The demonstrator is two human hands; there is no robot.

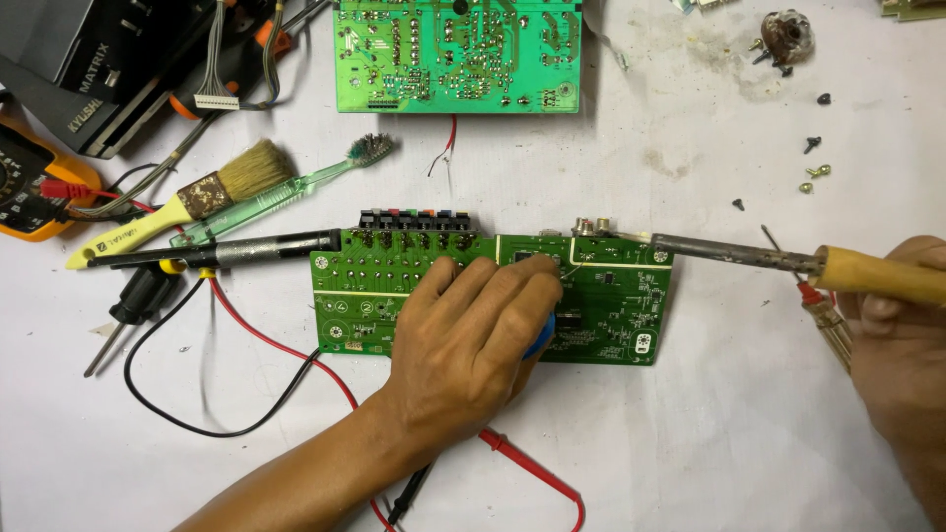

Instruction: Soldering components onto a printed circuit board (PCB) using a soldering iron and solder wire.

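Now: green circuit board (611,296) lies mid-desk, solder side up. Your left hand (473,340) presses it, fingers curled together over blue object (542,335). Your right hand (902,325) grips soldering iron (778,261), tip at board's top edge; joint not yet touched. Brush (212,192) lies toward left edge.

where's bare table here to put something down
Bare white table lies below the green circuit board, between the left hand and right hand. Crowded at left: paintbrush, toothbrush, red and black leads.

Brush (212,189) lies left of circuit board (611,296).
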